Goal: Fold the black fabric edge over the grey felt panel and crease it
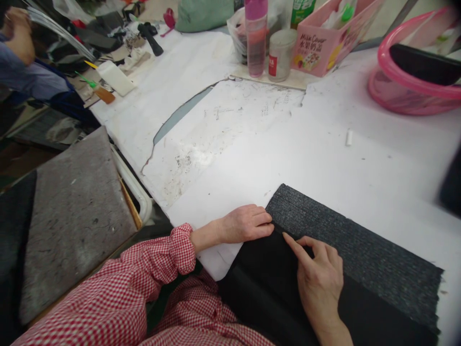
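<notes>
Black fabric lies over the table's front edge and drops toward my lap. Along its far side runs a dark grey, textured strip with a ragged right end. My left hand is at the left corner of the black fabric, its fingers together and closed on the edge; its thumb is hidden. Just right of it, my right hand is closed at the seam between fabric and strip. Its thumb points along the seam and its other fingers are bent. The fabric under my right palm is hidden.
A white-covered table with torn paper carries a chalk-like piece. Behind stand a pink-lidded bottle, a jar, a pink box and a pink basket. A grey board is at left; another person's arm is beyond.
</notes>
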The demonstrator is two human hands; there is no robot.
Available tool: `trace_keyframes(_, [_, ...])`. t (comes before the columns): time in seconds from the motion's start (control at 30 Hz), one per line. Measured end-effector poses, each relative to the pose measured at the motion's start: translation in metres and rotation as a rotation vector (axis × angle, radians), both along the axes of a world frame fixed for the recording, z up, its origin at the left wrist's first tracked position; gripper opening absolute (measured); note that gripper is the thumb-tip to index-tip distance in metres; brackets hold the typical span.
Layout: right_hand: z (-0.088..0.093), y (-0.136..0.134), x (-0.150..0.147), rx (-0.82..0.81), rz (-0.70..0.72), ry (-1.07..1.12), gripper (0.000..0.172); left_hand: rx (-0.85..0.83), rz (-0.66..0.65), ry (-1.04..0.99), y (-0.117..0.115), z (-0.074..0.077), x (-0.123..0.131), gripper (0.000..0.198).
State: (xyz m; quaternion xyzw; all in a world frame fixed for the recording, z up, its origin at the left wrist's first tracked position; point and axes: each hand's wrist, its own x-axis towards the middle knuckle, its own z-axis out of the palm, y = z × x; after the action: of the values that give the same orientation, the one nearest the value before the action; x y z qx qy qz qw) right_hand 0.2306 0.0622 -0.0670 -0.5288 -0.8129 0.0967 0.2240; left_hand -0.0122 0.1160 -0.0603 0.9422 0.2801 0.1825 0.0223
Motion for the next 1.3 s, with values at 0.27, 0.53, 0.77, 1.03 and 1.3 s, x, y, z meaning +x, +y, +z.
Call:
trace_keyframes(0.27, [0.004,0.000,-0.003,0.070,0.042,-0.116,0.041,0.039,0.001,0.028,0.001,0.000,0.001,0.012])
trace_keyframes(0.53, [0.001,-0.002,-0.005,0.139,0.012,-0.173,0.044,0.043,-0.016,0.037,0.001,-0.003,-0.013,0.015])
trace_keyframes(0.77, [-0.001,-0.002,-0.007,0.132,0.007,-0.147,0.042,-0.034,0.037,0.069,-0.004,0.011,-0.032,0.016])
trace_keyframes(1.03, [0.007,-0.001,-0.007,0.113,0.039,-0.132,0.043,0.010,0.105,0.027,-0.023,0.015,0.006,0.021])
trace_keyframes(1.3, [0.014,0.003,0.012,0.015,0.121,-0.079,0.035,-0.036,0.103,0.173,-0.027,0.009,0.008,0.030])
